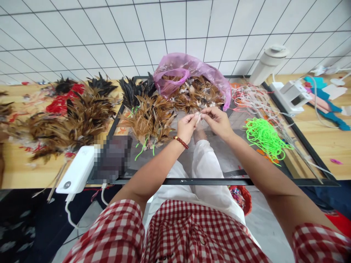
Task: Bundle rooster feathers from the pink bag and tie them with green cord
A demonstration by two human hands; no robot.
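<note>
My left hand [187, 126] and my right hand [218, 120] meet above a glass tabletop [233, 160], fingers pinched together on a small pale bit, apparently a feather [198, 117], between them. A red bead bracelet sits on my left wrist. Just beyond my hands a pink plastic bag [189, 73] lies open with loose brown feathers inside. To the left of my hands lies a pile of brown feather bundles [149, 122] tied with green string.
Tangled neon green cord [264, 137] and pale strips lie to the right. More brown, black and red feathers [76, 109] cover the wooden table at left. A white power bank [78, 170] rests near the front edge. A white bottle [267, 64] stands at the back right.
</note>
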